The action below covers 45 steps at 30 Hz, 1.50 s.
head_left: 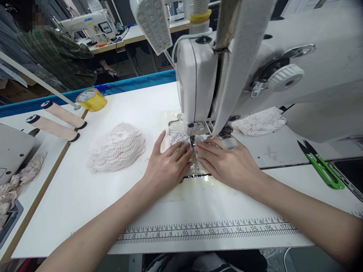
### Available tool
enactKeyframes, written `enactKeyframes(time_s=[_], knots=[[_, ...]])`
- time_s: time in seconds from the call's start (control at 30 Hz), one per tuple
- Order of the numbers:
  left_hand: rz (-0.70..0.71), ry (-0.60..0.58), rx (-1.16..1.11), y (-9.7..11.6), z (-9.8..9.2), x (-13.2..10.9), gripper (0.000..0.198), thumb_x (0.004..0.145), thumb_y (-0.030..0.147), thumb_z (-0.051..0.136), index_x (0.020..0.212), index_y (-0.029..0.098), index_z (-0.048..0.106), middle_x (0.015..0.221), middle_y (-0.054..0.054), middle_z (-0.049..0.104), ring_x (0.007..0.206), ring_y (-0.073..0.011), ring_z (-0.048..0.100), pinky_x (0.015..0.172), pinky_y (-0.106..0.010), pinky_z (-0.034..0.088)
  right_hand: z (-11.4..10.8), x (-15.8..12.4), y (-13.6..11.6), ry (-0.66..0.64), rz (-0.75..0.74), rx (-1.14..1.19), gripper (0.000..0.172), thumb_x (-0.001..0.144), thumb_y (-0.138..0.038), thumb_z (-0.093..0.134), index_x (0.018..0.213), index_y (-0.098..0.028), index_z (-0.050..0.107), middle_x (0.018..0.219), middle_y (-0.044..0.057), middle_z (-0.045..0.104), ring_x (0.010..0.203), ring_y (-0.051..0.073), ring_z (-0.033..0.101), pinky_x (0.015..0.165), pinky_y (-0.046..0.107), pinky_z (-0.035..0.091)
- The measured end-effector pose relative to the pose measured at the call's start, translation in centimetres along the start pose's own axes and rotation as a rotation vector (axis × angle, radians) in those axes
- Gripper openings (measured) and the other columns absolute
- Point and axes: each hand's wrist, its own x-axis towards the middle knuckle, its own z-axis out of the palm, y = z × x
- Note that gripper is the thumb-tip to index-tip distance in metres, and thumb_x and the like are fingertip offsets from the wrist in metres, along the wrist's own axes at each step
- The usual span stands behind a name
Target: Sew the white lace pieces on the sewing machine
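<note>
A white sewing machine (195, 79) stands over the table, its needle area between my hands. My left hand (167, 162) lies left of the needle with fingers spread over a piece of white lace (176, 133). Right of the needle, my right hand (227, 158) rests with its fingers extended toward the presser foot (193, 141). Both hands' fingertips nearly meet there and hide part of the lace. A pile of white lace pieces (119, 148) sits to the left. More lace (259, 121) lies behind my right hand, under the machine arm.
Green snips (326, 172) lie at the right beside a dark device (348, 170). Yellow tape (92, 100) and two thread spools (53, 128) are at the left. A printed ruler (198, 232) runs along the front edge. A person (56, 56) sits beyond, near another machine (87, 26).
</note>
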Motion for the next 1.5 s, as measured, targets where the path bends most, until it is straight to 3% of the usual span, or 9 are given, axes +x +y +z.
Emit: enactKeyframes(time_s=[0.4,0.73,0.97,1.07,1.13,1.2,1.27,1.4,1.5], knots=[[0.004,0.001,0.003,-0.2,0.1,0.0,0.029,0.097,0.026,0.049,0.121,0.019,0.063,0.120,-0.006,0.068,0.111,-0.0228,0.065,0.116,-0.061,0.023,0.3,0.0,0.0,-0.007,-0.005,-0.009,0.028,0.096,-0.025,0.050,0.111,-0.011,0.069,0.094,0.008,0.075,0.102,0.024,0.063,0.097,0.042,0.041],[0.007,0.003,-0.013,0.0,-0.1,0.0,0.030,0.095,0.025,0.053,0.123,0.020,0.062,0.121,-0.008,0.068,0.114,-0.0237,0.063,0.117,-0.060,0.022,0.3,0.1,0.0,0.019,0.000,0.002,0.025,0.096,-0.023,0.050,0.106,-0.013,0.071,0.094,0.008,0.075,0.088,0.022,0.064,0.099,0.042,0.040],[-0.052,0.017,-0.063,-1.5,-0.7,0.0,0.023,0.096,0.020,0.049,0.112,0.017,0.065,0.116,-0.005,0.070,0.114,-0.0193,0.063,0.105,-0.041,0.045,-0.4,0.2,-0.2,0.082,-0.037,0.039,0.020,0.093,-0.015,0.052,0.094,-0.015,0.072,0.094,0.005,0.075,0.076,0.017,0.060,0.078,0.035,0.042],[-0.070,-0.055,0.000,-1.8,-1.1,-0.2,0.026,0.098,0.024,0.044,0.115,0.015,0.063,0.122,-0.008,0.067,0.117,-0.0223,0.061,0.102,-0.042,0.043,-0.7,0.3,-0.8,0.047,-0.080,0.171,0.023,0.094,-0.018,0.050,0.111,-0.018,0.066,0.113,0.004,0.071,0.093,0.017,0.060,0.075,0.031,0.042],[-0.061,-0.034,0.075,-1.7,-1.6,-0.4,0.024,0.097,0.026,0.046,0.109,0.017,0.065,0.110,-0.006,0.071,0.099,-0.0215,0.067,0.093,-0.042,0.044,-1.0,0.3,-1.0,0.007,-0.116,0.226,0.024,0.096,-0.026,0.049,0.113,-0.018,0.064,0.114,0.005,0.070,0.101,0.018,0.058,0.079,0.031,0.042],[-0.039,0.037,0.132,-1.3,-2.0,-0.5,0.018,0.095,0.026,0.050,0.096,0.019,0.067,0.084,-0.002,0.073,0.072,-0.0172,0.066,0.077,-0.038,0.044,-1.4,0.3,-1.0,0.036,-0.110,0.170,0.020,0.096,-0.027,0.050,0.096,-0.018,0.067,0.094,0.004,0.072,0.091,0.018,0.059,0.084,0.034,0.042],[0.005,0.089,0.128,-1.0,-2.3,-0.4,0.012,0.091,0.023,0.054,0.091,0.020,0.066,0.075,0.000,0.070,0.063,-0.0152,0.062,0.069,-0.036,0.041,-1.7,0.3,-0.9,0.102,-0.078,0.083,0.020,0.094,-0.018,0.051,0.080,-0.019,0.066,0.076,0.001,0.069,0.079,0.016,0.058,0.086,0.034,0.041],[0.096,0.033,0.007,-1.1,-1.7,0.0,0.026,0.091,0.012,0.051,0.113,0.017,0.062,0.117,-0.005,0.069,0.106,-0.0200,0.063,0.090,-0.038,0.043,-1.6,0.1,-1.4,0.095,-0.138,0.188,0.020,0.090,-0.007,0.050,0.092,-0.017,0.067,0.084,0.002,0.070,0.085,0.016,0.060,0.080,0.030,0.044],[0.127,-0.042,-0.044,-1.4,-0.9,0.0,0.032,0.093,0.008,0.045,0.119,0.016,0.060,0.126,-0.006,0.065,0.119,-0.0198,0.058,0.104,-0.041,0.039,-1.3,-0.1,-1.8,0.056,-0.133,0.253,0.020,0.090,-0.006,0.049,0.090,-0.015,0.067,0.080,0.003,0.068,0.079,0.017,0.059,0.073,0.030,0.046]])
